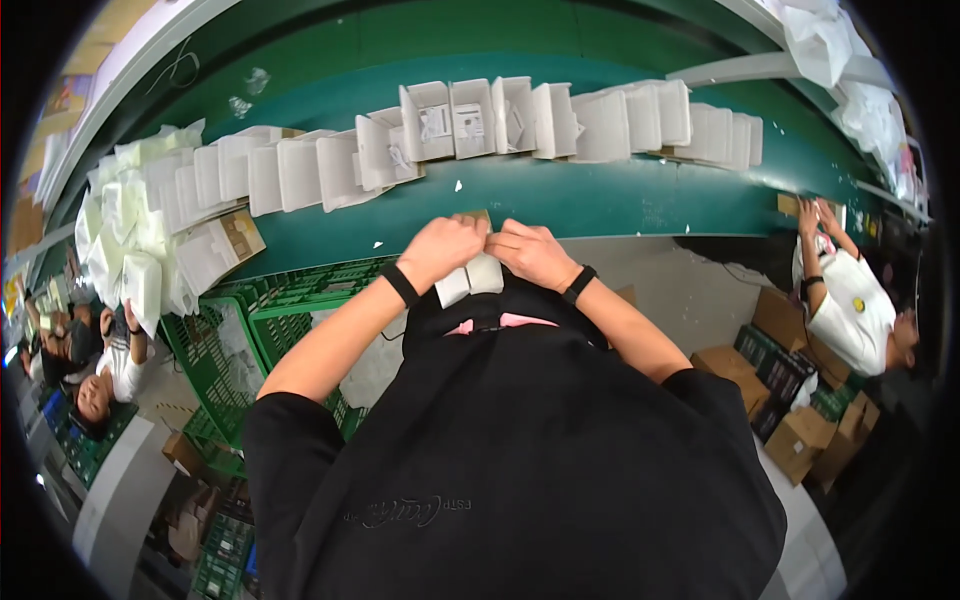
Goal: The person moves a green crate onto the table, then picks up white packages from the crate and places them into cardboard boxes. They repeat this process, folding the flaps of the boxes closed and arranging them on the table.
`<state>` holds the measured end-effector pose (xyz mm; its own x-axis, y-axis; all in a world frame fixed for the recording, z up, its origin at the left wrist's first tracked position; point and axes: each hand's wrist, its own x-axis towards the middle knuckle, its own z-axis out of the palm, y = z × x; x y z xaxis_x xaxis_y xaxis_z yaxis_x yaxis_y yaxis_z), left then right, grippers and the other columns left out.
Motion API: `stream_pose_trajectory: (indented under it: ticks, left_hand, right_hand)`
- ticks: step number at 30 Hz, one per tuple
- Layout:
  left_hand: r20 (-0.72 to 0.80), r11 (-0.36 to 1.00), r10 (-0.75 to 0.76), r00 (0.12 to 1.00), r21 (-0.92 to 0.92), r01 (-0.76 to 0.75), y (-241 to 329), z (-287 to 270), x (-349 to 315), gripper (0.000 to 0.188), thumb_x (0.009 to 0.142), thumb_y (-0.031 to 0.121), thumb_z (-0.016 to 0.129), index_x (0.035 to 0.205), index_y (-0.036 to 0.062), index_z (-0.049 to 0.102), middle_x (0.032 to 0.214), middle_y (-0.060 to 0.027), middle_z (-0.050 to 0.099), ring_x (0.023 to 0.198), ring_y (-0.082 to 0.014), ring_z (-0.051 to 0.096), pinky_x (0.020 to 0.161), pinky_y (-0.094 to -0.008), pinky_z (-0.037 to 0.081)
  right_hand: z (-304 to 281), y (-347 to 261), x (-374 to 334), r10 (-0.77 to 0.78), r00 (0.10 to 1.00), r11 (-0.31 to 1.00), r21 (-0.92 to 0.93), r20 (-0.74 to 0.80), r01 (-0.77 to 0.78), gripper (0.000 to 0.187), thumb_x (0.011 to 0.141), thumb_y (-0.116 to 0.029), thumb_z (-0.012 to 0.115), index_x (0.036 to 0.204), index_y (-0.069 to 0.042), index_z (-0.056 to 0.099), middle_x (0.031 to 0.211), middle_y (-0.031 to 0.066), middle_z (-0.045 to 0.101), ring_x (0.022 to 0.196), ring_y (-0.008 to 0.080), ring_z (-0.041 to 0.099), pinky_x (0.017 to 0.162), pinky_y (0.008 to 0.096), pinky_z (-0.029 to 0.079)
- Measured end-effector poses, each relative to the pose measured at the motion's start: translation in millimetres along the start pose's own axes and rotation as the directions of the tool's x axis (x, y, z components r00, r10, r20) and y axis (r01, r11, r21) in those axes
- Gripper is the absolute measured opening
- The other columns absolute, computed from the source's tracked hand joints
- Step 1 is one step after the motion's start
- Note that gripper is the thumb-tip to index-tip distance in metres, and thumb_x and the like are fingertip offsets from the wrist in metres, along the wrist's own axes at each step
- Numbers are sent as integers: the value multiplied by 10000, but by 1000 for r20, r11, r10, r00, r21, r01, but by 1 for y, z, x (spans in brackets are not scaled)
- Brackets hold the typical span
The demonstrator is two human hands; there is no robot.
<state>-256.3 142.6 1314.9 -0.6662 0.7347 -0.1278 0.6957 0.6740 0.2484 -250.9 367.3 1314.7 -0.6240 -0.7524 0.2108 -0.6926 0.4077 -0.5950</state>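
Observation:
At the near edge of the green bench, both hands are together on a small white box (486, 274) with flaps standing out towards my body. My left hand (446, 248) is closed over its left side, fingers curled. My right hand (537, 254) grips it from the right, fingertips bent inward and close to the left hand's. A bit of brown cardboard shows just beyond the fingers. The fingers hide much of the box. Beyond my hands, open white boxes (430, 120) stand in a curved row, some with white items and cables inside.
Pale plastic-wrapped packages (120, 225) are heaped on the left of the bench (600, 205). Green crates (215, 350) stand below left. Cardboard boxes (800, 435) lie low on the right. A co-worker's hands (820, 215) are at the bench's right end; another person (110, 370) is at left.

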Motion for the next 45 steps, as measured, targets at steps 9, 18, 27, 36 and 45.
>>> stream_pose_trajectory:
  ticks: [9, 18, 27, 36, 45]
  left_hand:
    - [173, 983, 71, 982, -181, -40, -34, -17, 31, 315, 779, 108, 671, 1056, -32, 620, 834, -194, 704, 784, -326, 727, 602, -433, 587]
    - [349, 937, 165, 922, -348, -36, -54, -30, 51, 331, 882, 168, 670, 1143, -32, 631, 821, -229, 706, 839, -409, 710, 741, -496, 579]
    - [402, 964, 114, 908, -266, -4, -55, -19, 59, 312, 872, 288, 740, 937, -10, 677, 870, -205, 713, 855, -395, 711, 754, -492, 577]
    - [108, 945, 325, 939, -66, -320, -22, 12, 68, 181, 900, 230, 656, 816, 79, 708, 771, -110, 695, 760, -264, 735, 633, -410, 584]
    - [293, 951, 192, 937, 182, -252, -3, -7, 78, 394, 957, 234, 620, 1252, -25, 583, 838, -113, 713, 685, -238, 748, 601, -332, 601]
  right_hand:
    - [-11, -1, 3, 237, 971, 969, -73, 4, -237, 166, 777, -92, 709, 938, -99, 747, 1016, -28, 652, 960, 212, 574, 861, 345, 515]
    - [-2, -5, 10, 346, 927, 937, 3, -143, -349, 198, 798, -86, 684, 990, -83, 732, 1014, 14, 611, 973, 239, 559, 906, 360, 474]
    - [21, 12, -13, 257, 963, 961, 127, -76, -246, 178, 785, -74, 669, 949, -90, 736, 957, 9, 590, 988, 229, 564, 900, 351, 472]
    - [10, 9, -19, 426, 901, 904, 68, -81, -422, 186, 882, -166, 618, 961, -182, 786, 995, 71, 650, 1026, 293, 588, 903, 410, 481]
    - [-6, 2, -39, 398, 917, 915, -62, -19, -399, 142, 859, -196, 648, 933, -142, 756, 1079, 45, 573, 1122, 239, 536, 885, 399, 449]
